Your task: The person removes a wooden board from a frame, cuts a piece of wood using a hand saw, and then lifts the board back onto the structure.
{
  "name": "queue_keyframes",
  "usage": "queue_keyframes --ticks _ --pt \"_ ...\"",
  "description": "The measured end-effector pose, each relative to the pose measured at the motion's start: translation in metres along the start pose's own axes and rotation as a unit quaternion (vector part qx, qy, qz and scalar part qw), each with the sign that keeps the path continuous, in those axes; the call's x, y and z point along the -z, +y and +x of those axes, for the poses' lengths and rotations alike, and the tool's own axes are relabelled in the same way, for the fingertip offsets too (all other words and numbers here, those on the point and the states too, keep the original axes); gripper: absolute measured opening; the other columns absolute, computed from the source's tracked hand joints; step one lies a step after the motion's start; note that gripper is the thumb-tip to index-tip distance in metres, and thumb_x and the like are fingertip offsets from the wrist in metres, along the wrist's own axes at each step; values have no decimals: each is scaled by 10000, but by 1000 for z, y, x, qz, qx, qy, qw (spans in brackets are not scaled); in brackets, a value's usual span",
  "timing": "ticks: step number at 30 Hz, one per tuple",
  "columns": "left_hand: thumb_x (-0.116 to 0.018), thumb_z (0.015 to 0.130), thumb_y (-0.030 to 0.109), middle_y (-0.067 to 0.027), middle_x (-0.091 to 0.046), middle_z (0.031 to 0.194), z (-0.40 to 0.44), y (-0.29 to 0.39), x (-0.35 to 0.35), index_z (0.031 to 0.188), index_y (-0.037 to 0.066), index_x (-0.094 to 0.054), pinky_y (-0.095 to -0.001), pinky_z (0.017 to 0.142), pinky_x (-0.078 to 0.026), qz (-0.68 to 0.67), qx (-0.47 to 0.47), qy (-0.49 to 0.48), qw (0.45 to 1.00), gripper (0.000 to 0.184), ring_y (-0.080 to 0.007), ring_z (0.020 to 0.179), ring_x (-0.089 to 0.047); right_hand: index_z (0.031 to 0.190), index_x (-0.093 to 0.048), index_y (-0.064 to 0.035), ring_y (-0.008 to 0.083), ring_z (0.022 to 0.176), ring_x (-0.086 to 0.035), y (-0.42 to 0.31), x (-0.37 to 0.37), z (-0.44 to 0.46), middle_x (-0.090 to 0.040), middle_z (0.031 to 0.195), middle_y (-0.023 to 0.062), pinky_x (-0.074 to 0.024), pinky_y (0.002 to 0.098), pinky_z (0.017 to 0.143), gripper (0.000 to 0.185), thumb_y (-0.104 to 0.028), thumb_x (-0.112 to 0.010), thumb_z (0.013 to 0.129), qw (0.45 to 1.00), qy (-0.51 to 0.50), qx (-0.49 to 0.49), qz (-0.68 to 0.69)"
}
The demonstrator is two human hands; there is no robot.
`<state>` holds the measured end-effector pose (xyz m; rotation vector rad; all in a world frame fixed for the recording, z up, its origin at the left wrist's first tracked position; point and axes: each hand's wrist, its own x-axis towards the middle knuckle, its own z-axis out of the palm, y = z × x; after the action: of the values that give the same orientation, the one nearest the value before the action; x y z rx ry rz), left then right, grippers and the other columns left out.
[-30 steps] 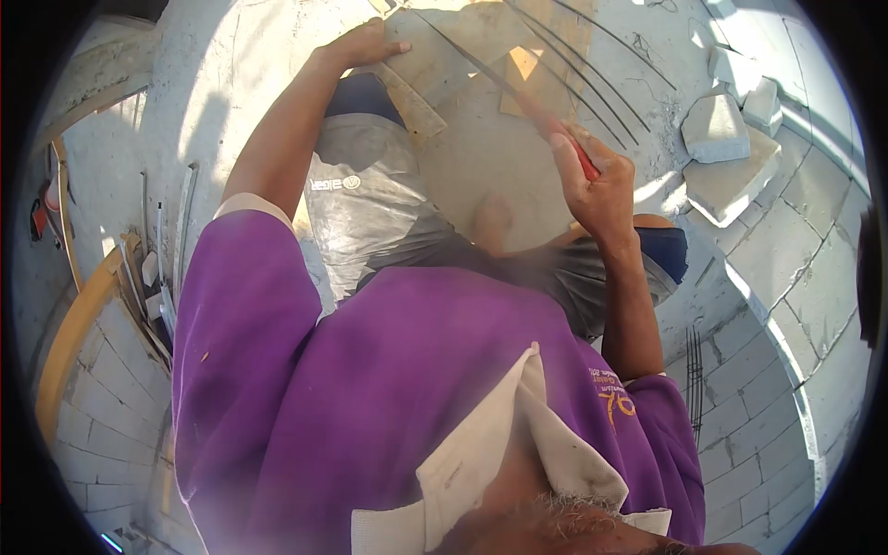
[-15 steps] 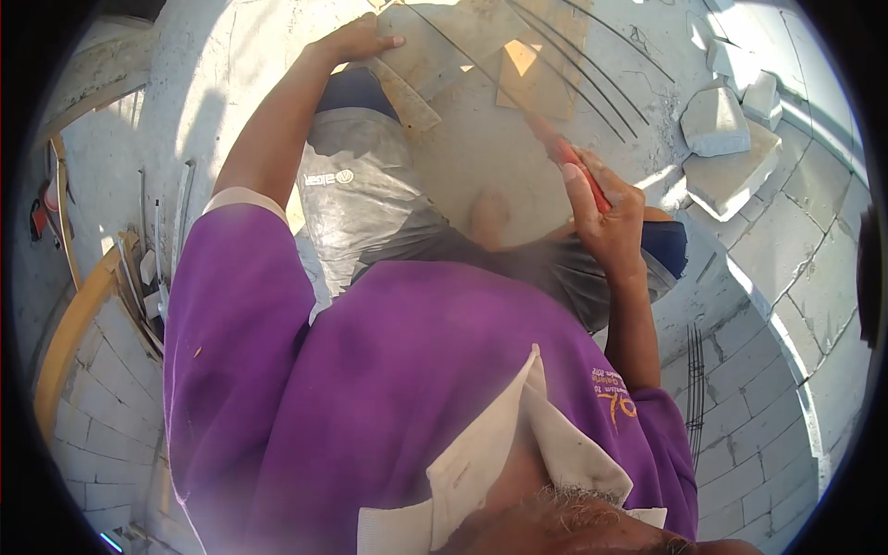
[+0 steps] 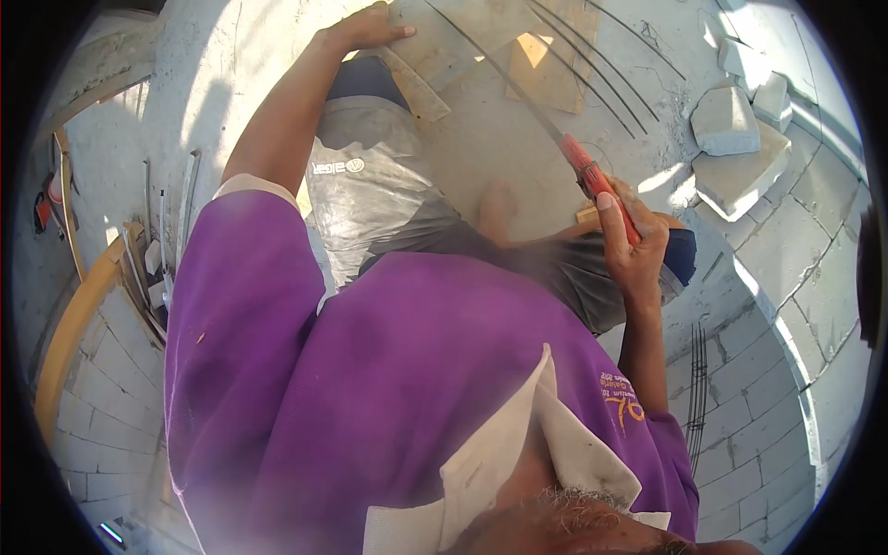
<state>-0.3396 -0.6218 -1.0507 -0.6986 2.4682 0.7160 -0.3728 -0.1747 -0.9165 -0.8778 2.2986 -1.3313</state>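
My right hand (image 3: pixel 634 231) is wrapped around the red handle of a hand saw (image 3: pixel 585 166), near my right knee. Its long, thin blade, seen almost edge-on, slants up and left to the top edge of the view. My left hand (image 3: pixel 365 30) is at the top left, beyond my left knee, with its thumb stretched out to the side. It is next to a flat wooden board (image 3: pixel 416 85) on the floor, and its fingertips are partly hidden. Whether it presses on the board, I cannot tell.
Several thin dark rods (image 3: pixel 601 79) lie on the floor by a flat board (image 3: pixel 555 88). Broken pale blocks (image 3: pixel 726 120) are piled at the right, beside a block wall (image 3: pixel 814 277). A curved wooden piece (image 3: pixel 79 324) and metal strips (image 3: pixel 185 199) stand at the left.
My right hand has drawn the saw back, down and to the right, and its blade is sharper now. My left hand has stayed about where it was.
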Motion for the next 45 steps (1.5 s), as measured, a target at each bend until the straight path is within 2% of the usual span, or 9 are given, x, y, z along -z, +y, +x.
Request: queue_keyframes --ticks 6,9,11,13,21,23,33,38,45 --pt "-696 892 539 -303 -642 1252 -14 -1 -6 1316 -186 -471 -430 1033 -479 -34 -47 -17 998 870 -369 1196 -630 1169 -717 35 122 698 -682 7 -20 27 -765 838 130 -537 296 662 266 -134 -652 974 997 -23 9 -73" --pt "-606 944 491 -215 -653 1297 0 -15 -19 1292 44 -645 -465 1041 -470 32 -28 98 994 568 -360 1200 -613 1165 -712 25 147 668 -677 -16 25 1 -731 796 189 -524 316 639 286 -172 -677 961 1000 6 21 7" --pt "-607 939 510 -241 -623 1332 -10 6 7 1318 18 -618 -463 1068 -454 -17 14 -46 999 621 -363 1249 -582 1167 -707 34 146 672 -674 3 17 1 -721 791 199 -524 315 645 300 -180 -682 958 1000 5 4 24" --pt "-674 883 614 -304 -641 1236 22 -26 -10 1286 -114 -523 -423 1018 -477 3 -29 32 999 846 -374 1179 -633 1161 -706 56 126 713 -690 18 -25 34 -746 817 170 -538 295 675 289 -153 -667 965 1000 -8 -19 -23" --pt "-605 934 525 -272 -591 1364 -13 9 0 1347 -18 -582 -462 1087 -442 5 39 3 999 682 -367 1283 -559 1147 -717 21 211 631 -694 -5 18 -12 -697 743 204 -520 342 604 299 -205 -683 954 1000 13 -10 11" --pt "-687 895 567 -282 -652 1246 4 -7 -1 1268 -134 -544 -419 1005 -495 26 -28 13 999 808 -358 1171 -644 1142 -721 9 232 609 -688 6 3 2 -685 728 204 -515 349 592 293 -210 -687 951 998 44 17 32" --pt "-607 933 534 -258 -590 1375 2 -6 -6 1372 -6 -564 -467 1087 -440 34 -1 -21 999 697 -367 1282 -560 1175 -718 -9 186 622 -682 -13 30 -9 -698 740 154 -521 308 623 271 -162 -679 956 1000 -3 -17 -13" --pt "-661 895 602 -312 -650 1217 16 -24 2 1287 -129 -512 -436 1010 -483 14 -40 45 998 843 -364 1173 -643 1158 -710 58 114 654 -658 12 -25 49 -733 755 127 -519 274 626 283 -140 -678 958 995 -29 55 -76" --pt "-656 904 594 -308 -653 1217 7 -23 -7 1281 -135 -517 -424 969 -512 -50 -55 -28 997 833 -376 1109 -674 1133 -723 19 262 592 -676 -8 22 5 -685 727 208 -517 332 592 261 -162 -686 948 1000 -13 7 8"
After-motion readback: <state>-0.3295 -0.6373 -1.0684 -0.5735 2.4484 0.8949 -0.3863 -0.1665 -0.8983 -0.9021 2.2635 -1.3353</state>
